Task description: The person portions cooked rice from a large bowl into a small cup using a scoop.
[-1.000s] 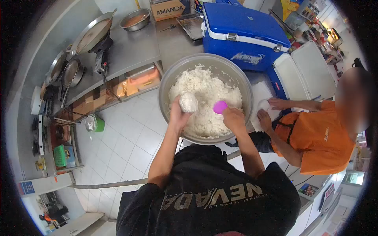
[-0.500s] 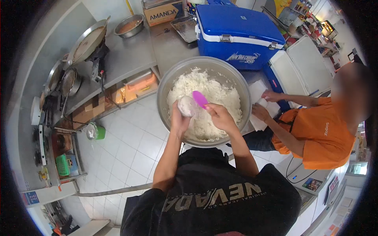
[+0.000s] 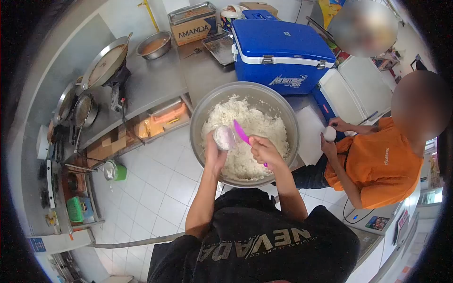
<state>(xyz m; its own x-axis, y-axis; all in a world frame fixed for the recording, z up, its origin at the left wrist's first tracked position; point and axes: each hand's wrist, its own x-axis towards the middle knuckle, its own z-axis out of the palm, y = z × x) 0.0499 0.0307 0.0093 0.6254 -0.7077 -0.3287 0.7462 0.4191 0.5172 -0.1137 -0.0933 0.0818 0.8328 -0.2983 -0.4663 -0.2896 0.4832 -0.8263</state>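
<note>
A large metal pot (image 3: 291, 141) holds a mass of white rice (image 3: 264, 118). My left hand (image 3: 214, 153) is wrapped round a small clear bowl (image 3: 224, 137) with white rice in it, over the pot's left side. My right hand (image 3: 265, 151) grips a purple spoon (image 3: 241, 132) by its handle, above the rice. The spoon's blade is tilted, just right of the small bowl, and a purple handle end shows below my fingers.
A blue cooler (image 3: 283, 52) stands behind the pot. At the right, a co-worker in an orange shirt (image 3: 387, 160) holds a round white item (image 3: 329, 134) beside white paper (image 3: 306, 134). Pans (image 3: 106, 63) and a metal bowl (image 3: 154, 45) are at the left.
The purple spoon has moved left from over the rice to beside the small bowl, and its blade has turned edge-on. The co-worker's hands have lifted the white item off the paper.
</note>
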